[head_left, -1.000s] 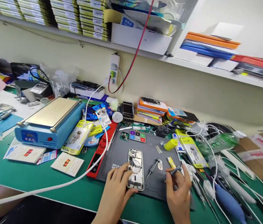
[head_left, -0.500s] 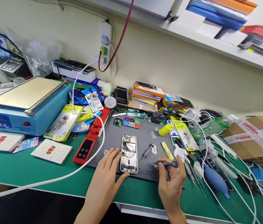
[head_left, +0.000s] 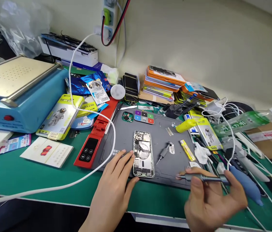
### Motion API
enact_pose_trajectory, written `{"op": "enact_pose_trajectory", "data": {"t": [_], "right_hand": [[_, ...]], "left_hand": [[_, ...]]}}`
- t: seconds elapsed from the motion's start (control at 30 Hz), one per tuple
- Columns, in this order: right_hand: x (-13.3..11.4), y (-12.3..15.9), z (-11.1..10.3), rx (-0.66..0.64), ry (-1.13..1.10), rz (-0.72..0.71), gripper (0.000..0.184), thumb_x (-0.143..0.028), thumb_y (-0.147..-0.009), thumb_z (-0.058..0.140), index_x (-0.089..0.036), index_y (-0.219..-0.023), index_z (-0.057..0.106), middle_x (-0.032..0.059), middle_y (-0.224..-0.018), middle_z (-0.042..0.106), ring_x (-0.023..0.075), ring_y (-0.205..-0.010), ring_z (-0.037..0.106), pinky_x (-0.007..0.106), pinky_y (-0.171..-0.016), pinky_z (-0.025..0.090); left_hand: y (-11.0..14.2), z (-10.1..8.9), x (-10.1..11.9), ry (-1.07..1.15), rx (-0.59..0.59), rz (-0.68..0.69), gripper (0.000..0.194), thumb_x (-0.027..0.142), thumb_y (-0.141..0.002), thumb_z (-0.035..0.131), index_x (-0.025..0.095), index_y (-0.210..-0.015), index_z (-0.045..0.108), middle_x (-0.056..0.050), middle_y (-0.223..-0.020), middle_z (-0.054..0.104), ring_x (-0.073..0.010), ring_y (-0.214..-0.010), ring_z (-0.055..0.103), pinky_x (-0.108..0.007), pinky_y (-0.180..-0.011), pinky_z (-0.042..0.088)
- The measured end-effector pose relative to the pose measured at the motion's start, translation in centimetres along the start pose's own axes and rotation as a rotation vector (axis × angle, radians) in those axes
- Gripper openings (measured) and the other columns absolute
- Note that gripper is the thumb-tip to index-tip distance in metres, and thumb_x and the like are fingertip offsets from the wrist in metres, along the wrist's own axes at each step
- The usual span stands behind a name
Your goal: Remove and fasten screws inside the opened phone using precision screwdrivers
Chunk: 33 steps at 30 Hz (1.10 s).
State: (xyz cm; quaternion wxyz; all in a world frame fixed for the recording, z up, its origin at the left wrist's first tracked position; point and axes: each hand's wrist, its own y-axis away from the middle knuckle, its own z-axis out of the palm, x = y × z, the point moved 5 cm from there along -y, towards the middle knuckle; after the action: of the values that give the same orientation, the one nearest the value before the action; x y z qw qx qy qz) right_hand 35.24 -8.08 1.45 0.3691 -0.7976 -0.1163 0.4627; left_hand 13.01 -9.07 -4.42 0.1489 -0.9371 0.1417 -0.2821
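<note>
Touching the edge of the phone [head_left: 144,155], the left hand [head_left: 116,182] is spreading its thumb wide; the right hand [head_left: 213,203] is pinching a screwdriver [head_left: 205,178]. Just below the frame's middle, the phone is already lying open, many parts left inside.

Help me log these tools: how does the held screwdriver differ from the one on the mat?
The held screwdriver is in the right hand; the lying screwdriver rests on the mat.
The held screwdriver runs nearly level across the picture, tip left; the lying screwdriver slants, tip to the lower left.
The held screwdriver looks larger in view than the lying screwdriver.
Both have dark grey handles and thin shafts.
</note>
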Motion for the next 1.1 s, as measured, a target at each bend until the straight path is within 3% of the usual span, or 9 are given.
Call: {"op": "enact_pose_trajectory", "data": {"t": [0.07, 0.17, 0.3, 0.57, 0.77, 1.1], "right_hand": [[-1.2, 0.3, 1.3, -0.001, -0.025, 0.044, 0.064, -0.005, -0.105, 0.060, -0.030, -0.158, 0.034, 0.0046, -0.107, 0.064, 0.0161, -0.085, 0.069, 0.028, -0.069, 0.066], [-2.2, 0.9, 4.2, -0.136, -0.083, 0.071, 0.064, -0.005, -0.105, 0.056, -0.027, -0.160, 0.032, 0.0067, -0.106, 0.068, 0.0184, -0.092, 0.070, 0.033, -0.077, 0.066], [-2.4, 1.7, 6.6, -0.283, -0.168, 0.026, 0.061, -0.001, -0.102, 0.053, -0.023, -0.156, 0.036, 0.0062, -0.104, 0.070, 0.0182, -0.094, 0.071, 0.032, -0.079, 0.065], [-1.8, 2.3, 6.7, -0.346, -0.205, -0.013, 0.075, 0.014, -0.090, 0.055, -0.018, -0.156, 0.038, 0.0073, -0.115, 0.071, 0.0171, -0.101, 0.072, 0.035, -0.090, 0.065], [-1.9, 2.5, 6.6, -0.352, -0.195, -0.024, 0.076, 0.018, -0.088, 0.058, -0.018, -0.154, 0.042, 0.0092, -0.114, 0.074, 0.0193, -0.099, 0.075, 0.037, -0.087, 0.068], [-2.4, 3.1, 6.7, -0.253, -0.179, -0.023, 0.072, 0.019, -0.088, 0.057, -0.020, -0.148, 0.054, 0.0065, -0.115, 0.074, 0.0180, -0.098, 0.076, 0.034, -0.086, 0.069]], "left_hand": [[0.0, 0.0, -0.1, 0.006, 0.006, 0.012, 0.047, 0.031, -0.110, 0.048, 0.021, -0.155, 0.045, -0.003, -0.160, 0.055, -0.0255, -0.153, 0.043, -0.044, -0.118, 0.051], [0.0, -0.1, -0.1, 0.016, 0.025, 0.021, 0.048, 0.031, -0.109, 0.049, 0.020, -0.156, 0.045, -0.006, -0.161, 0.053, -0.0266, -0.153, 0.043, -0.046, -0.117, 0.053], [-0.3, -0.3, 0.1, -0.032, 0.033, -0.006, 0.046, 0.023, -0.107, 0.051, 0.017, -0.153, 0.050, -0.010, -0.171, 0.037, -0.0302, -0.157, 0.037, -0.049, -0.117, 0.052], [-0.3, -0.1, -0.1, -0.083, 0.031, 0.125, 0.049, 0.023, -0.105, 0.056, 0.010, -0.153, 0.052, -0.016, -0.168, 0.040, -0.0314, -0.155, 0.038, -0.044, -0.113, 0.051], [-0.4, 0.0, -0.1, 0.037, 0.066, -0.011, 0.040, 0.024, -0.108, 0.053, 0.015, -0.147, 0.058, -0.013, -0.170, 0.037, -0.0294, -0.158, 0.034, -0.043, -0.123, 0.036], [0.0, 0.2, 0.1, 0.064, 0.139, -0.008, 0.038, 0.022, -0.107, 0.054, 0.014, -0.143, 0.061, -0.013, -0.165, 0.046, -0.0286, -0.154, 0.042, -0.041, -0.124, 0.036]]}}
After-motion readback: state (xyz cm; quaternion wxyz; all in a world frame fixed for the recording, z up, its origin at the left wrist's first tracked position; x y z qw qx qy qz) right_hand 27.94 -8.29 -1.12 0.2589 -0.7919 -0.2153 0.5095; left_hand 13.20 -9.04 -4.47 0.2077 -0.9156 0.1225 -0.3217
